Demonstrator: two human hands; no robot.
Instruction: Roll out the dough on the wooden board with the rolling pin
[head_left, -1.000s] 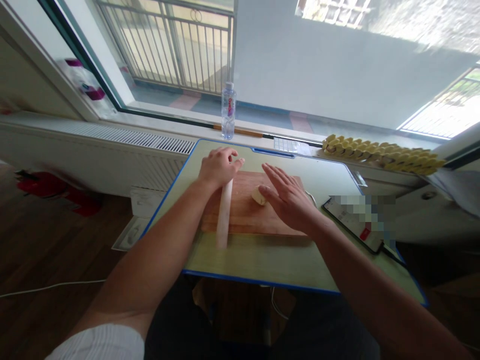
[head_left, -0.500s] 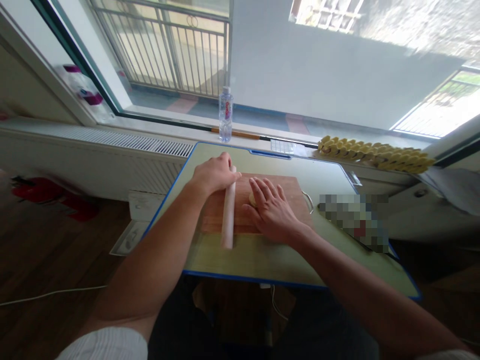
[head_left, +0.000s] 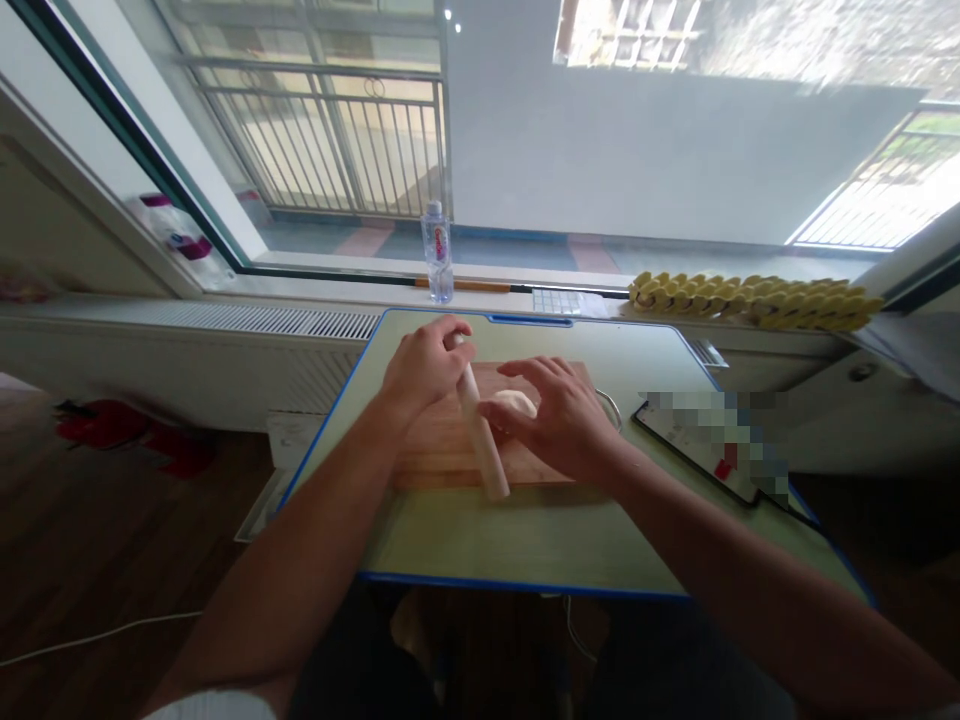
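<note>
In front of you is a wide glass window point(head_left: 637, 160), and below it a pale, smooth-topped table point(head_left: 525, 545) edged in blue. On the table lies a rectangular cutting board point(head_left: 427, 455) of reddish-brown wood, with a curved metal handle at its right side. Along the sill to your right runs a yellow, bumpy, scalloped strip point(head_left: 750, 300). A flat, dark-edged device point(head_left: 675, 440) lies right of the board; a blocky blur hides part of its screen, a red patch showing through (no words to be made out).

Your left hand point(head_left: 427, 365) is closed round the far end of a smooth, pale rolling pin point(head_left: 487, 460), which slants across the board, its near end just past the edge. Your right hand point(head_left: 566, 415) is half open, fingers arched and thumb apart; whether it grips anything, I cannot tell. A clear plastic bottle point(head_left: 438, 255) stands upright on the sill, its red lettering too small to read surely. Between your right thumb and fingers, over the board, sits the rounded, cream-coloured dough point(head_left: 516, 402).
</note>
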